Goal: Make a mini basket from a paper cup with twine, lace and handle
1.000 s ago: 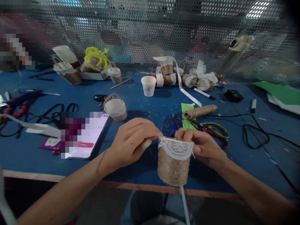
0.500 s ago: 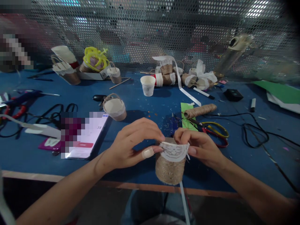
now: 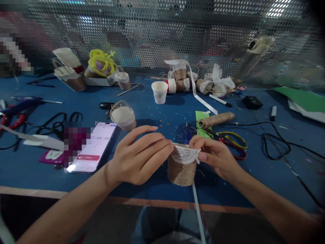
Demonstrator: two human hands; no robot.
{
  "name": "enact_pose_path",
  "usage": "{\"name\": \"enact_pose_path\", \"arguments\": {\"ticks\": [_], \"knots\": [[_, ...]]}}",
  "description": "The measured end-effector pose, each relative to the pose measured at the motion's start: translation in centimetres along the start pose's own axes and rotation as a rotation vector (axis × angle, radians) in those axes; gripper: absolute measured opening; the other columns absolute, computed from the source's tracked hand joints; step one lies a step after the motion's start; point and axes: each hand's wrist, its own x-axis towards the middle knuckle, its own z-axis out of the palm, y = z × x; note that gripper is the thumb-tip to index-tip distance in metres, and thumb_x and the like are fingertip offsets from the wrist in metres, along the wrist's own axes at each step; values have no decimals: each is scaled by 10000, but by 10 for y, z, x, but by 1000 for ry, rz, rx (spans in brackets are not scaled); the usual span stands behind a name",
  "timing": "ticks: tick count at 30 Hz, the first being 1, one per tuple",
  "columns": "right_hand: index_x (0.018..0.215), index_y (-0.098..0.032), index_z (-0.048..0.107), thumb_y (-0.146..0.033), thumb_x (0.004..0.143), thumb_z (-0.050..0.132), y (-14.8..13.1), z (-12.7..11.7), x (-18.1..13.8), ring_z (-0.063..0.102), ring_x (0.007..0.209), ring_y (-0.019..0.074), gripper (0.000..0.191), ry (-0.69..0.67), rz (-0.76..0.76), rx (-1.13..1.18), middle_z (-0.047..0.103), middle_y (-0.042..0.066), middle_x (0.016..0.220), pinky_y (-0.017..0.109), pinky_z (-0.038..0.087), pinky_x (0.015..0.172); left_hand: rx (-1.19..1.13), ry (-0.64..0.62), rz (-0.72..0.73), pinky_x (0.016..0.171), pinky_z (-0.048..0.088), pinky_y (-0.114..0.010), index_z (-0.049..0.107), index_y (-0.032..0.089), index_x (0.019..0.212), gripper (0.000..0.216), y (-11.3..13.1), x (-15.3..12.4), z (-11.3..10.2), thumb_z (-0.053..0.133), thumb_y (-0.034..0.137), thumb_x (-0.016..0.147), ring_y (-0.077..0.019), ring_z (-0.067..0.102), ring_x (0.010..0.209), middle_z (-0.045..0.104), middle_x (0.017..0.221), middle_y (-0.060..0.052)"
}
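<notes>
"Where are you working?"

"At a blue table (image 3: 254,173), with a perforated metal screen (image 3: 152,30) behind its far edge."

"And the piece?"

"A twine-wrapped cup (image 3: 181,173) with white lace (image 3: 183,156) over its rim, by the middle of the near edge. My right hand (image 3: 215,153) pinches the lace; my left hand's (image 3: 138,159) fingertips meet the rim, but its thumb is hidden, so I can't tell whether it grips."

"Room to move?"

"Blue surface shows between my right hand and the black cable (image 3: 290,146)."

My bare forearms (image 3: 73,203) reach in from both sides. My left hand (image 3: 141,157) arches forward (one finger lifted above the rest) as my right hand (image 3: 213,154) pinches, fingers curled.
</notes>
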Motion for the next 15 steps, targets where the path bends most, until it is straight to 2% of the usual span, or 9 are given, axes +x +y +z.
{"name": "enact_pose_path", "arguments": {"ticks": [4,9,15], "knots": [[894,-213,659,-278,921,691,0,1,-1,532,853,147,77,-13,-3,-12,538,21,941,258,424,750,-39,14,-35,909,595,-443,669,150,977,86,-1,-1,5,634,121,904,-221,753,857,810,936,-62],[894,-214,657,-304,912,699,-2,3,-2,537,851,162,101,-7,-15,-48,543,31,932,273,440,744,-163,32,-150,938,572,-445,616,175,993,69,-1,-1,11,608,153,928,-204,742,860,799,928,-55],[898,-213,653,-306,920,689,-3,3,-1,545,850,163,102,-21,-30,-94,547,35,935,278,446,744,-232,-27,-221,954,562,-432,596,191,983,79,0,2,11,603,138,924,-184,731,839,789,908,-37]]}}
